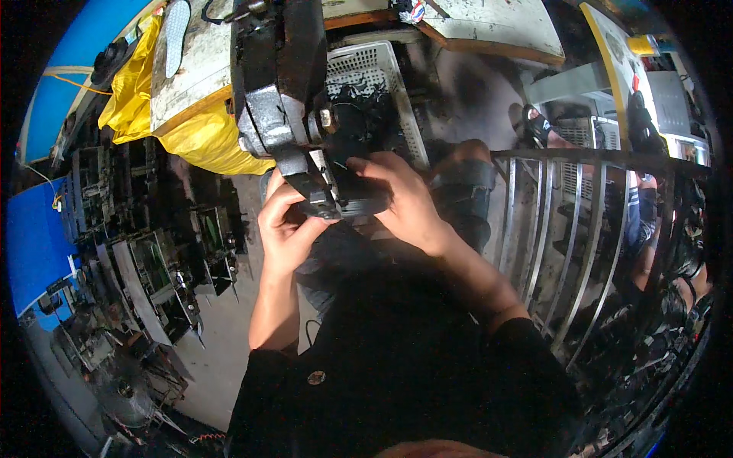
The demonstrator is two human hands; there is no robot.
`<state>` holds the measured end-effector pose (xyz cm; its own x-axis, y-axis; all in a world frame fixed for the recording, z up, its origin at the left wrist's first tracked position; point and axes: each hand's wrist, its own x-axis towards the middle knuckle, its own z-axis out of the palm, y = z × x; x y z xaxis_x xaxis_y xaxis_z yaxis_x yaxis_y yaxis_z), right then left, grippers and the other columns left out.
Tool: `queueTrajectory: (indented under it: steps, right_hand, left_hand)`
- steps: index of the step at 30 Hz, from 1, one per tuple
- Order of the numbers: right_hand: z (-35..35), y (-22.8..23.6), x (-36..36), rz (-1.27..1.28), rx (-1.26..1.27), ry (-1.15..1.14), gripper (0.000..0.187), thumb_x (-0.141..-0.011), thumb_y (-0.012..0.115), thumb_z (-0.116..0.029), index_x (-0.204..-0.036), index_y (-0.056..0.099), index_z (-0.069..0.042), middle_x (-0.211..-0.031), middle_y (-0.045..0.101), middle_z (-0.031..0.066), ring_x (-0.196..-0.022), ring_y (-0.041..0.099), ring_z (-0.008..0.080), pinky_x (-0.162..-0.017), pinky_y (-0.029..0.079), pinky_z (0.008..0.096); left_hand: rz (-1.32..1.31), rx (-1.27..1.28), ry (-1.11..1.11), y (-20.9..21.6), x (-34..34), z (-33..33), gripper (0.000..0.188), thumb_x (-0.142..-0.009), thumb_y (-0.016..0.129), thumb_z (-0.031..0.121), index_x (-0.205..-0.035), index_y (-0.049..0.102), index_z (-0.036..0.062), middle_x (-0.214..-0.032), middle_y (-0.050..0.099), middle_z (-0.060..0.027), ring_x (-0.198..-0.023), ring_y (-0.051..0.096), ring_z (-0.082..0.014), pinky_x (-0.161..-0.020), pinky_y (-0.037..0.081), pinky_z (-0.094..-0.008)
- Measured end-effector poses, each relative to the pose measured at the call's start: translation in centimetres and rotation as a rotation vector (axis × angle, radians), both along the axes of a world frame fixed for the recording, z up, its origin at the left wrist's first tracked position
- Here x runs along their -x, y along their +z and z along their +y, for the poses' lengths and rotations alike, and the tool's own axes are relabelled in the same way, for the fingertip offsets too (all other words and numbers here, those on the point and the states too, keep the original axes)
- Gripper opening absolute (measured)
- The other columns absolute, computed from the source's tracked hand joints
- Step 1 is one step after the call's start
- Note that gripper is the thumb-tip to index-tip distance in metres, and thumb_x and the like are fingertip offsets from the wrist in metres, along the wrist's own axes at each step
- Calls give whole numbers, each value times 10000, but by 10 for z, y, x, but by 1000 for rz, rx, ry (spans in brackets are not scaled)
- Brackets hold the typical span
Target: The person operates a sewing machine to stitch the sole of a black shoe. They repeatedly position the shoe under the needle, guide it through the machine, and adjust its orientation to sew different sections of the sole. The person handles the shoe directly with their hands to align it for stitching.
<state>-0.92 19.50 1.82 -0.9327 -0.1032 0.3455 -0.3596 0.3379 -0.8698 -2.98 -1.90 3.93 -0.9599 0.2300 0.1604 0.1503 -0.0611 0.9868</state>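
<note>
A dark machine head [279,114] with worn bare-metal parts reaches down in front of me, and its narrow foot [321,195] ends between my hands. My left hand [284,227] is just left of this foot, thumb and fingers pinched together at its lower end. On the other side, my right hand [403,200] curls around a black piece of material [363,197]. That piece lies beside the foot, its shape mostly lost in shadow. Whether the left fingers grip the same piece is hidden by the machine.
Behind the machine stands a white perforated basket [401,99] holding black pieces. Yellow sheeting [206,141] hangs below a worn white tabletop [191,88] at the left. A metal rack [569,252] with bars stands on my right. Dark machinery [145,282] fills the left side.
</note>
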Motion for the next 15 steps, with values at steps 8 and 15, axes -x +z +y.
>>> queueTrajectory:
  steps: [8,15]
  right_hand:
    - [3,1,1,31,-62,23,730,-749,750,-14,-1427,555,-202,-1146,610,171,-1031,614,396,-908,533,489]
    - [9,9,3,33,-110,55,761,-746,738,8,-1445,549,-226,-1122,607,158,-1011,613,389,-885,537,476]
  left_hand:
    - [2,19,22,-9,0,-3,412,-703,880,-13,-1061,685,46,-1232,640,-120,-1170,600,-251,-1016,452,-388]
    - [-9,-68,11,-14,0,-1,390,-726,873,-7,-1052,668,53,-1220,643,-111,-1141,602,-239,-993,457,-372]
